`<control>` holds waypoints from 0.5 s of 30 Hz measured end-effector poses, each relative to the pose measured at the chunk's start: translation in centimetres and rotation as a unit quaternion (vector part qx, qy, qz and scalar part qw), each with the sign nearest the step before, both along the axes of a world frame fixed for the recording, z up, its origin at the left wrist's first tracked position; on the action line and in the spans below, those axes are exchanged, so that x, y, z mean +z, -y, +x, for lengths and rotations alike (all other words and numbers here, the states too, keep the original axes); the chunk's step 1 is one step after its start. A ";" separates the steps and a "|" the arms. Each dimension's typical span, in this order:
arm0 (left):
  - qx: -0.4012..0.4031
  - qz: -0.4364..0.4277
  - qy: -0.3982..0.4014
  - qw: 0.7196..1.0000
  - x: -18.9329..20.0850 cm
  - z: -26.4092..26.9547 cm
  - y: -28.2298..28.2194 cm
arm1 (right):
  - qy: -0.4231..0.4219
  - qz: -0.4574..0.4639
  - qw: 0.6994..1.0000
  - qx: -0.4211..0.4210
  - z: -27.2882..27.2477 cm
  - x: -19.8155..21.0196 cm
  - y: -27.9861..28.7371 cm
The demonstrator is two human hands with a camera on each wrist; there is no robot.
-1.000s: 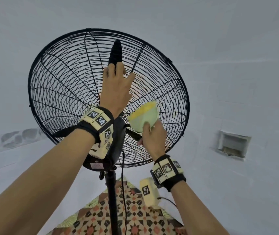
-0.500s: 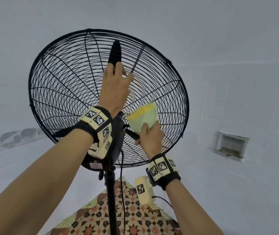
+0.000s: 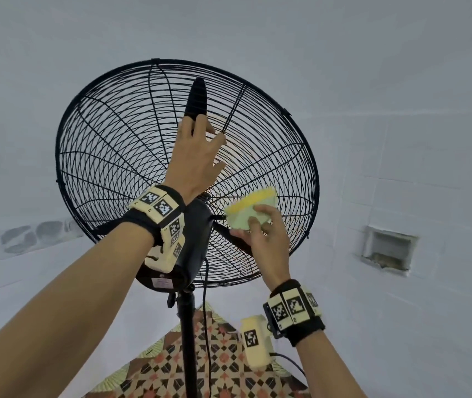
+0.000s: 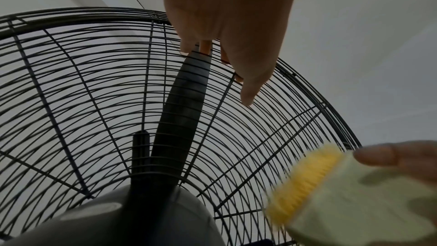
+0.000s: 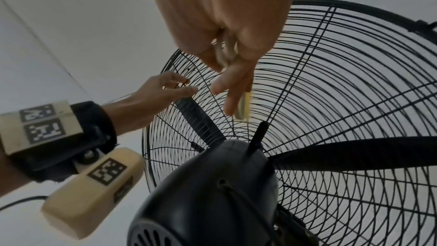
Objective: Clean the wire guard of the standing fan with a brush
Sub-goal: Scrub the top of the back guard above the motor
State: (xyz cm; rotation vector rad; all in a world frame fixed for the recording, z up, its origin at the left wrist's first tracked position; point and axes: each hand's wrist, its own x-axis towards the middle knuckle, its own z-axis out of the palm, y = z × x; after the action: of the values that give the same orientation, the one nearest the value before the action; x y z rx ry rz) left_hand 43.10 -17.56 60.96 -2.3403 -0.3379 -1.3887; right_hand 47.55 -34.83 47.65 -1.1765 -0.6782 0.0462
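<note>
The wire guard (image 3: pixel 108 156) of the standing fan faces away from the wearer, tilted upward on its pole (image 3: pixel 188 340), rear mesh toward the camera. The brush (image 3: pixel 250 209), pale green with yellow bristles, lies against the rear mesh just right of the motor housing (image 3: pixel 193 239); over the last second it has kept to this patch, shifting only slightly. The right hand (image 3: pixel 266 239) grips the brush, fingers curled over its back. The left hand (image 3: pixel 194 159) sits above the motor housing, fingertips hooked into the wires near a blade (image 3: pixel 196 99), unchanged in position. Judgement: scrubbing is confined to the area beside the hub; the outer rings and left half appear not yet reached.
</note>
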 end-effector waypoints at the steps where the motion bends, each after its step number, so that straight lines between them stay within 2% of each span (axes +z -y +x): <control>1: -0.003 0.003 -0.001 1.000 0.0 -0.1 0.0 | 0.011 -0.017 1.000 0.018 -0.1 0.1 -0.2; 3: -0.005 0.005 -0.003 1.000 0.0 -0.4 -0.1 | 0.083 -0.087 0.993 0.014 -0.1 0.1 -0.4; 5: -0.002 0.004 -0.005 1.000 0.1 -0.6 0.0 | 0.170 -0.172 0.970 -0.022 0.0 0.2 -0.6; 7: -0.003 0.002 -0.006 1.000 0.0 -0.7 0.0 | 0.233 -0.198 0.950 -0.069 0.2 0.4 -0.7; 12: -0.010 -0.001 0.000 1.000 -0.1 -0.5 0.1 | 0.322 -0.064 0.915 -0.236 0.7 2.1 -0.8; 15: -0.009 -0.002 0.008 1.000 -0.4 -0.4 0.2 | 0.342 -0.058 0.903 -0.253 1.8 2.1 -1.1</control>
State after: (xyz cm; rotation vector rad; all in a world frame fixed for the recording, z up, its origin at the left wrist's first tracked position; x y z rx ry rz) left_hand 42.70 -17.74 60.60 -2.3426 -0.3246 -1.4170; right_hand 49.34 -33.70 49.71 -1.4637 -0.9638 -0.8124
